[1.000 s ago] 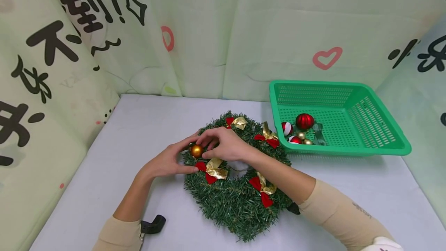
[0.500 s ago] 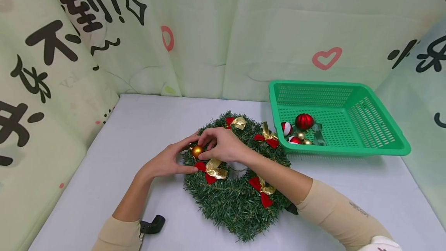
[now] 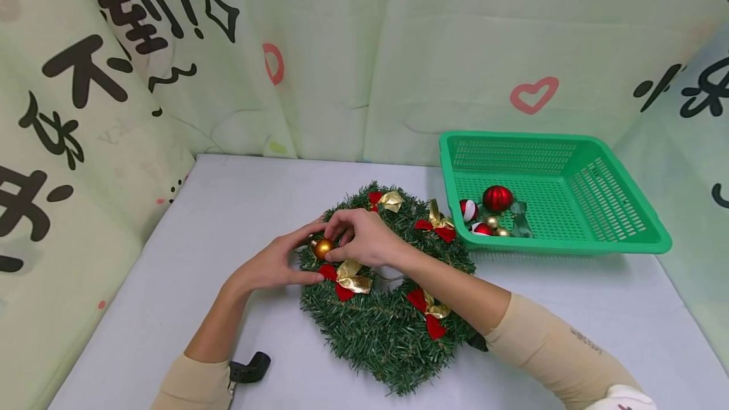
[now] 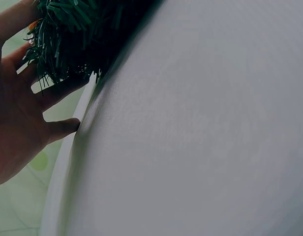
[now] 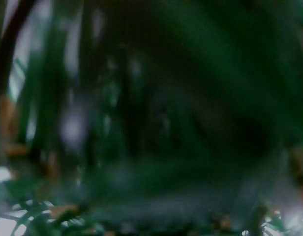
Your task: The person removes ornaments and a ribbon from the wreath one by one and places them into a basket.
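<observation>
A green artificial wreath (image 3: 376, 334) with several red-and-gold bows lies on the white table. My left hand (image 3: 279, 264) grips its left edge, the thumb near one bow (image 3: 350, 280). In the left wrist view, fingers (image 4: 58, 93) reach below the needles (image 4: 75, 44). From across the ring, my right hand (image 3: 364, 239) pinches a small gold bauble (image 3: 323, 248) between thumb and index finger, resting close over the needles at upper left. Dark, blurred needles (image 5: 141, 123) fill the right wrist view, hiding that hand's fingertips.
A green plastic basket (image 3: 569, 245) stands at the back right, beside the wreath. Inside it are a ribbed red bauble (image 3: 498, 198), red-and-white balls (image 3: 469, 209), small gold balls and a dark ribbon (image 3: 521, 220). Printed cloth (image 3: 398, 68) hangs behind the table.
The gold bauble has shifted slightly right and down, and the right thumb now overlaps its edge. My left hand stays in place on the wreath.
</observation>
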`<act>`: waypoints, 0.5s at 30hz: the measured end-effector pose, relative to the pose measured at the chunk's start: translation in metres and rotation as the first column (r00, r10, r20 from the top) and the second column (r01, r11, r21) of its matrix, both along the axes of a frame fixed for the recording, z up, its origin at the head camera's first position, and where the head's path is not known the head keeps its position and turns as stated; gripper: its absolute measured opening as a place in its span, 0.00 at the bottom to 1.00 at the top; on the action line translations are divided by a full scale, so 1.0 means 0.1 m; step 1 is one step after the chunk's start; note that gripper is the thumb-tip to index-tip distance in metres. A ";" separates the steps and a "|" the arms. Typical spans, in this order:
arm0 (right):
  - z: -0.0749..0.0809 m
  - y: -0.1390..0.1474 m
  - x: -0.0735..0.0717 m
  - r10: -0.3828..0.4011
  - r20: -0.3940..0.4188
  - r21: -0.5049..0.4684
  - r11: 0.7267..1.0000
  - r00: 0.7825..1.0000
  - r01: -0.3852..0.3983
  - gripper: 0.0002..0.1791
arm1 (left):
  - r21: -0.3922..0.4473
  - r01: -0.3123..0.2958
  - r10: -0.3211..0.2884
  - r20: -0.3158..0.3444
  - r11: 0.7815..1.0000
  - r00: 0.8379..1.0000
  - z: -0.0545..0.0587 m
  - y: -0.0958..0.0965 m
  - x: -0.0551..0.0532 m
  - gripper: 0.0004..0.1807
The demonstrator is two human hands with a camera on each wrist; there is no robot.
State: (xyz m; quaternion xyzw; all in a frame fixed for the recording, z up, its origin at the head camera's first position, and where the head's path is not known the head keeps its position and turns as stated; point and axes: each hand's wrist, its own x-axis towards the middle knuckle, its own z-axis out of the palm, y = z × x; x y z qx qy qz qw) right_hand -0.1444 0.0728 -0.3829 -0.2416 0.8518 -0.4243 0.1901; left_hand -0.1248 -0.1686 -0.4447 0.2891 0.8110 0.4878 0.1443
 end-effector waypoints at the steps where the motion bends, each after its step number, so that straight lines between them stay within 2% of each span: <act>1: 0.00 0.00 0.00 0.004 0.001 0.000 1.000 1.000 -0.004 0.14 | 0.000 -0.002 0.002 0.001 1.000 1.000 0.00 0.00 0.00 0.47; 15: 0.05 0.04 0.03 0.023 0.026 -0.001 1.000 0.999 -0.023 0.13 | 0.004 0.006 -0.006 -0.001 1.000 1.000 0.00 0.00 0.00 0.46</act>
